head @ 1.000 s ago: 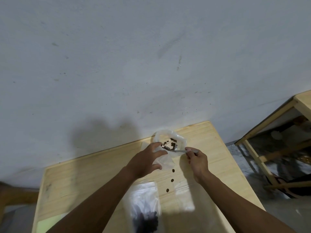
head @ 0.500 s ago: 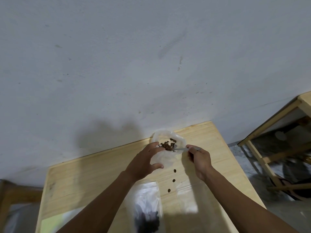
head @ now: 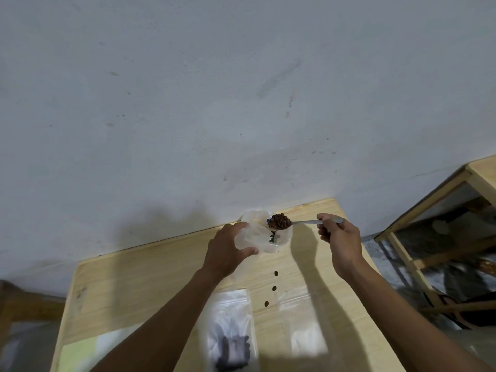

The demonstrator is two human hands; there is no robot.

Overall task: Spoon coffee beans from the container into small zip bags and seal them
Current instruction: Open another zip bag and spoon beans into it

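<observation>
While held: one spoon (head: 303, 222), three beans (head: 274, 288).

The right hand (head: 339, 237) holds a spoon (head: 303, 222) heaped with coffee beans (head: 279, 221) above a clear container (head: 265, 232), probably plastic, gripped by the left hand (head: 228, 251) on the wooden table (head: 150, 277).

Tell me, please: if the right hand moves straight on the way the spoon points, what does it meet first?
Probably the clear container. The right hand points the loaded spoon leftward over its rim, toward the left hand that holds it. Depth is unclear, so the spoon may pass above.
</observation>
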